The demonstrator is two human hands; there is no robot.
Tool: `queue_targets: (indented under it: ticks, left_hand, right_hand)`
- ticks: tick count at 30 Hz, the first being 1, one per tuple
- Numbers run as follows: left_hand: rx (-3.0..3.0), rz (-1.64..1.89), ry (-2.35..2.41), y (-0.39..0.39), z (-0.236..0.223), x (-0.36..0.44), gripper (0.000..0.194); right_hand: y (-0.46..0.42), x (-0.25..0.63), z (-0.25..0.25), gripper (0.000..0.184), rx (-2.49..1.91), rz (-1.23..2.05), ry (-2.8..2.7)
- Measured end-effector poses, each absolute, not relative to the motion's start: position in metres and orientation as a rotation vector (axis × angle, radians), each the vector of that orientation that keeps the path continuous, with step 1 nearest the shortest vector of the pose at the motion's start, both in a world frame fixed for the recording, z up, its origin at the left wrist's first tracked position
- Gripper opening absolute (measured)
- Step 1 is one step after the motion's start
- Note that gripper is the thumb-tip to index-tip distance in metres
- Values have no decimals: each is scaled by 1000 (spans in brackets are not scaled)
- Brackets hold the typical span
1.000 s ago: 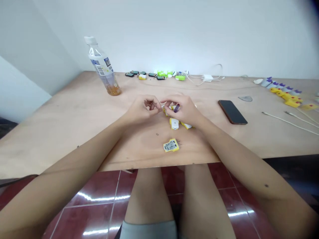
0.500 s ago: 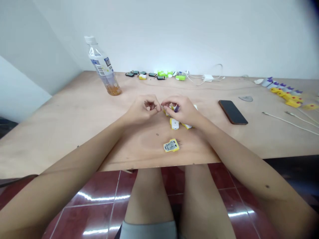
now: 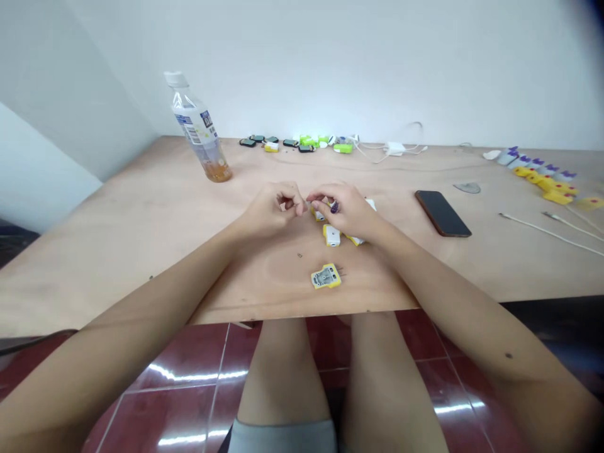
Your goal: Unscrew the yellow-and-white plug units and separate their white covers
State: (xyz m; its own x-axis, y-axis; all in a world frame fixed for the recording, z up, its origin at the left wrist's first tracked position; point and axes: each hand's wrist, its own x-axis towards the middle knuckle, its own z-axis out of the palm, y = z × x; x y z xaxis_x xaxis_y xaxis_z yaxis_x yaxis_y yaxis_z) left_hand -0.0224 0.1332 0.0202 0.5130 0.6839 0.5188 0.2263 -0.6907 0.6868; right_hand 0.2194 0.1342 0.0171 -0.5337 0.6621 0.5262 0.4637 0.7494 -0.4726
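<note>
Left of the yellow-and-white plastic casings (image 3: 331, 235), the left hand (image 3: 268, 212) pinches narrowly, whether on anything too small to tell. The right hand (image 3: 344, 211), just above them, grips a purple-handled tool (image 3: 335, 207). An opened yellow casing (image 3: 325, 276) lies below them.

Plywood table (image 3: 141, 277), person seated at front edge. Mid-table: left hand (image 3: 270, 211) and right hand (image 3: 343, 211) side by side, almost touching, small tool (image 3: 335, 207) in right hand. Plastic modules (image 3: 331, 235) sit under and just before the hands; one more module (image 3: 325, 276) lies apart, nearer front edge, tiny screw (image 3: 299, 255) to its left. Back-left: plastic bottle (image 3: 201, 129). Along back edge: row of small parts (image 3: 283, 142), charger (image 3: 395, 148) right of it. Right of hands: phone (image 3: 442, 213), flat pick (image 3: 467, 187) behind it. Back-right corner: parts row (image 3: 550, 182), cables (image 3: 550, 233) before it.
</note>
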Motion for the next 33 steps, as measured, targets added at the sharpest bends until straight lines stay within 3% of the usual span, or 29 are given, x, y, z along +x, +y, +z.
queue_targets:
  ticks: [7, 20, 23, 27, 33]
  left_hand:
    - [2175, 1129, 706, 131, 21, -21, 17]
    - [1987, 1138, 737, 135, 15, -17, 45]
    - [1863, 1117, 735, 135, 17, -17, 41]
    - [1836, 1084, 815, 131, 29, -23, 59]
    - [2200, 688, 593, 124, 48, -35, 23]
  right_hand:
    - [134, 215, 13, 19, -854, 342, -2201]
    - [133, 214, 13, 22, -837, 330, -2170]
    - [134, 215, 15, 24, -774, 305, -2172]
    - [135, 217, 17, 23, -773, 317, -2126]
    - [136, 219, 17, 21, -810, 314, -2092]
